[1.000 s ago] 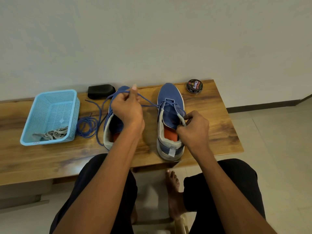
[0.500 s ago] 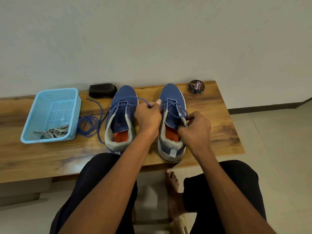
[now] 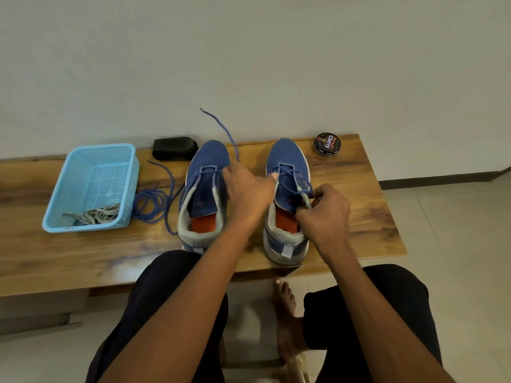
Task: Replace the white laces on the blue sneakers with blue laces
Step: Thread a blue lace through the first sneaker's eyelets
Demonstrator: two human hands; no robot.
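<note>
Sitting at a wooden bench (image 3: 359, 217), you face two blue sneakers side by side, toes toward the wall. At far left, a light blue plastic basket (image 3: 69, 189) holds the removed white laces (image 3: 95, 214). Just right of it, a loose blue lace (image 3: 154, 205) lies coiled on the wood, one end threaded into the left sneaker (image 3: 204, 194). Behind that shoe sits a black shoe brush (image 3: 174, 147). Your left hand (image 3: 249, 192) hovers between the shoes, fingers curled around a second blue lace (image 3: 221, 128) whose free end flicks up toward the wall. That lace crosses the front eyelets of the right sneaker (image 3: 287, 172). Your right hand (image 3: 323, 214) pinches the shoe's grey collar edge and lace between fingertips. A round shoe polish tin (image 3: 327, 144) rests at the bench's back right corner.
</note>
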